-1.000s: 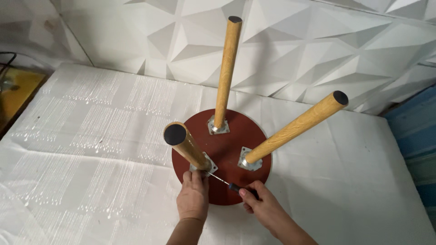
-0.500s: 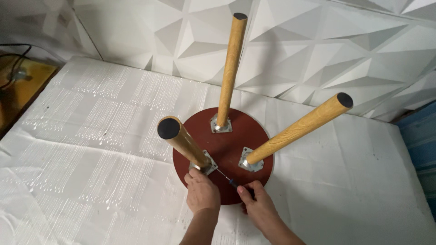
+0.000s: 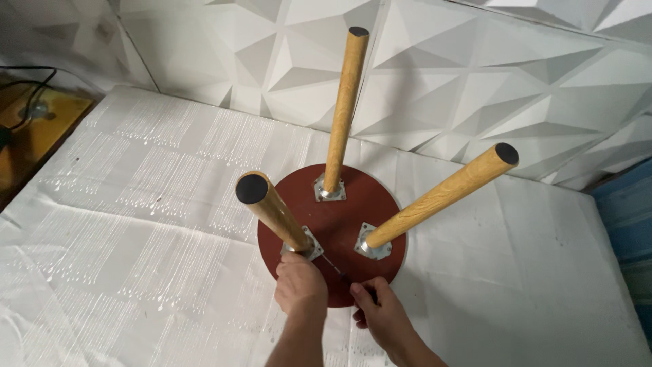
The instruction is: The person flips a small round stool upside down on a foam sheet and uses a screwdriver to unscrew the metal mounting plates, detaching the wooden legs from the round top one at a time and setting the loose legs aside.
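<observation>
Stool (image 3: 353,234), upturned, one item: round dark-red seat lying face down on a white textured cloth (image 3: 136,224) that covers the worktop, so that the underside and its fittings face up within reach.

Legs, three, light wood with black end caps, each rising at an outward slant from a square metal mounting plate screwed to the seat. Rear leg (image 3: 343,109) points up toward the wall; right-hand leg (image 3: 441,197) leans out to the right; near leg (image 3: 272,211) leans toward the camera, over its plate (image 3: 304,246).

Left hand (image 3: 300,289): closed in a loose fist, pressed on the seat just below the near plate, apparently steadying the seat or the fitting; what it holds, if anything, cannot be told.

Right hand (image 3: 377,316): fingers curled shut around the dark handle of a screwdriver (image 3: 337,270), whose thin shaft runs up and left toward the near plate, set at a low angle to get under the slanting leg. Tip hidden near the left hand.

Surroundings: white wall panels with faceted relief (image 3: 435,75) behind; yellow surface with a black cable (image 3: 34,122) at far left; blue object (image 3: 628,224) at right edge.
</observation>
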A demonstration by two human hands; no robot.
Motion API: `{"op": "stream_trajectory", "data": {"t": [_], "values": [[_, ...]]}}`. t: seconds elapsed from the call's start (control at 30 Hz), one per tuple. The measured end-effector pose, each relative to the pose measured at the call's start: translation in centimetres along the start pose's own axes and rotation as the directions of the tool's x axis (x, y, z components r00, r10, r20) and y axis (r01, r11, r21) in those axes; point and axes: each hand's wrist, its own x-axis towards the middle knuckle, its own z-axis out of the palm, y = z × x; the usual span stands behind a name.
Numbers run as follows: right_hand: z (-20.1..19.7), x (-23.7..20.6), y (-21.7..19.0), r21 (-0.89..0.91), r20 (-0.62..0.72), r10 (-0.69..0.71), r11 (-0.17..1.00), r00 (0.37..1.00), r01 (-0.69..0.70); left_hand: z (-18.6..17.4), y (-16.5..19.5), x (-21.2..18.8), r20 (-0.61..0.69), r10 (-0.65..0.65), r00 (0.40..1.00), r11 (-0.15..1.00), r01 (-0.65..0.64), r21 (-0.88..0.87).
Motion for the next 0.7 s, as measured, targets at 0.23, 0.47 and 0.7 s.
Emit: {"op": "stream_trajectory", "data": {"t": [0.23,0.47,0.7], "values": [[-0.4,-0.1,0.0,-0.025,-0.049,0.018,0.999,0.999,-0.020,-0.5,-4.0,-0.2,-0.082,0.217,0.973,0.956,-0.229,-0.183],[0.3,0.3,1.6,-0.042,-0.088,-0.001,0.999,0.996,-0.003,-0.8,-6.0,0.9,-0.204,0.460,0.864,0.853,-0.494,-0.166],[0.7,0.9,2.9,-0.103,-0.071,-0.033,0.994,0.997,0.026,-0.9,-3.8,0.7,-0.038,0.562,0.826,0.790,-0.523,0.320]]}}
